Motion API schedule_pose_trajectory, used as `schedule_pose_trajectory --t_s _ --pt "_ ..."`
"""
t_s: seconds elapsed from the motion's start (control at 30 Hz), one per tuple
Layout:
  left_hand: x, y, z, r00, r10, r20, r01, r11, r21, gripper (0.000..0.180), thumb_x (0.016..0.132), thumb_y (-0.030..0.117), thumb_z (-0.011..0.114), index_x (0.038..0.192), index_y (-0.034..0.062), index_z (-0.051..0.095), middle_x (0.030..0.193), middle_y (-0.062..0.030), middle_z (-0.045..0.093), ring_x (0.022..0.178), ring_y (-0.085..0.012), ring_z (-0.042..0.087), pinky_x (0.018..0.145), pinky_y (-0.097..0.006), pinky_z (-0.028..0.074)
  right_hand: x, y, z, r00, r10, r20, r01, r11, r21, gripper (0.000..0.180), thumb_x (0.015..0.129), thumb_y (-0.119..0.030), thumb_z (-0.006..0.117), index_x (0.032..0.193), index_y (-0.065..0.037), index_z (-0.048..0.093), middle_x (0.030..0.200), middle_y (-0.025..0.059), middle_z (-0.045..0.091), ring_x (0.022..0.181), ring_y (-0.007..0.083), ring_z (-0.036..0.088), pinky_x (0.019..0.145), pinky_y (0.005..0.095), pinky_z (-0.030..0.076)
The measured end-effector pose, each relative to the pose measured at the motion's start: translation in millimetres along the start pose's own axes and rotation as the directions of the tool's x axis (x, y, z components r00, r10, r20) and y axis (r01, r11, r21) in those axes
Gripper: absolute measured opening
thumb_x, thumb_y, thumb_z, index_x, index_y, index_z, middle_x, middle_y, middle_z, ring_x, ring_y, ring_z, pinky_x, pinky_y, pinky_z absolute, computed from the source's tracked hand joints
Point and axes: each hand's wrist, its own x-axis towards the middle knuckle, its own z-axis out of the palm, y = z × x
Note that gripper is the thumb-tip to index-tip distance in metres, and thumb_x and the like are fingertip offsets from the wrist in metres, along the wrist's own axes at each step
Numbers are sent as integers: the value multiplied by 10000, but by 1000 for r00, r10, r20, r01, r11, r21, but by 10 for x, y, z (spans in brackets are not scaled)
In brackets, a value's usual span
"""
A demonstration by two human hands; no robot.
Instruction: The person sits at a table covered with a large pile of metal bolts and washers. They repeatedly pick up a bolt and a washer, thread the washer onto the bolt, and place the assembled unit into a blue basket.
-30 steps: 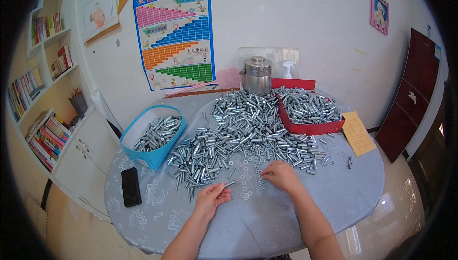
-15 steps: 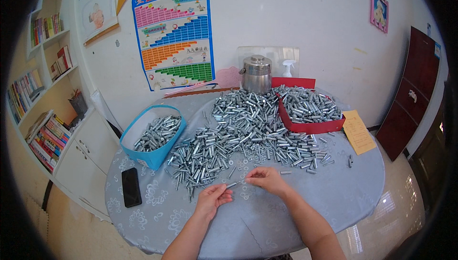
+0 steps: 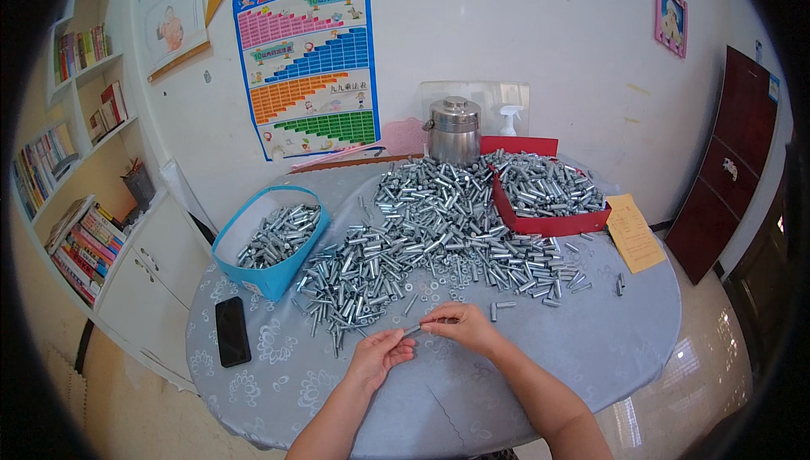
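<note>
My left hand (image 3: pixel 381 359) is closed in a pinch on a thin metal bolt (image 3: pixel 411 330), which points up and to the right. The thumb and fingers of my right hand (image 3: pixel 461 326) are pinched together at the bolt's far end. Whatever else those right fingertips hold is hidden or too small to make out. Beyond both hands spreads a large heap of silvery bolts and metal sleeves (image 3: pixel 430 232). Small washers and nuts (image 3: pixel 434 285) lie loose along the heap's near edge. A few metal sleeves (image 3: pixel 504 304) lie just right of my right hand.
A blue bin (image 3: pixel 268 281) of metal pieces stands left, a red box (image 3: pixel 540 225) of them right. A black phone (image 3: pixel 232 331) lies at the left edge. A steel canister (image 3: pixel 456 131) stands at the back, and a yellow paper (image 3: pixel 634 234) lies far right.
My right hand has shifted a little left and closer, bringing its fingertips to the end of the bolt. My left hand has stayed nearly still.
</note>
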Motion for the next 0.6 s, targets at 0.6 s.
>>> schedule_pose_trajectory --t_s 0.6 --pt "22 13 -18 1000 27 -11 -27 999 -23 186 836 112 543 929 -48 547 842 -165 609 656 -168 608 624 -280 540 -59 89 -265 980 9 -197 -169 551 -817 237 678 -314 648 731 -84 634 760 87 616 744 261 582 633 354 461"
